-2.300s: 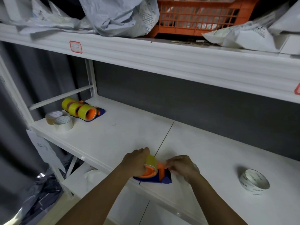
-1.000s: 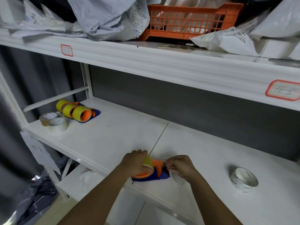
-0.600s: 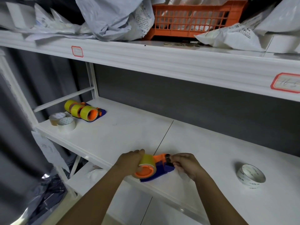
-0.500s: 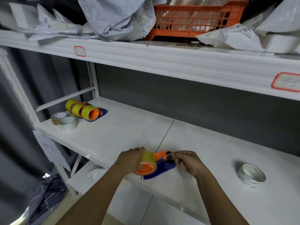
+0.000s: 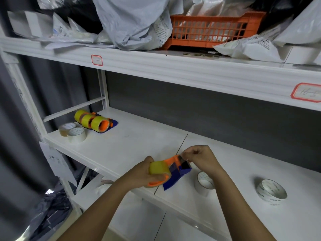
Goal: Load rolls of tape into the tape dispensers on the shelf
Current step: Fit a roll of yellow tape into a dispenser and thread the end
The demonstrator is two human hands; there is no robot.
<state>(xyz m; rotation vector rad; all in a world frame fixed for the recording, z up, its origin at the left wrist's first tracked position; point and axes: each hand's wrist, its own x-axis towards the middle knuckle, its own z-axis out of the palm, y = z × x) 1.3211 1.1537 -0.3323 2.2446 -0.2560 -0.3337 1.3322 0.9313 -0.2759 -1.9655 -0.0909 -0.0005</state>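
An orange and blue tape dispenser with a yellow tape roll on its hub is lifted just above the front of the white shelf. My left hand grips the roll and hub from the left. At the dispenser's front end my right hand pinches the tape end. Three loaded dispensers with yellow rolls lie at the back left. Loose rolls lie around: two at the left, an empty-looking core under my right wrist, and a white roll at the right.
The upper shelf overhangs close above, loaded with an orange crate and grey mailing bags. A lower shelf shows below the front edge. A dark curtain hangs at the left.
The dispenser has come up off the shelf and tilted. My right hand moved up to its front end, uncovering the core that lay under it. The view shifted slightly.
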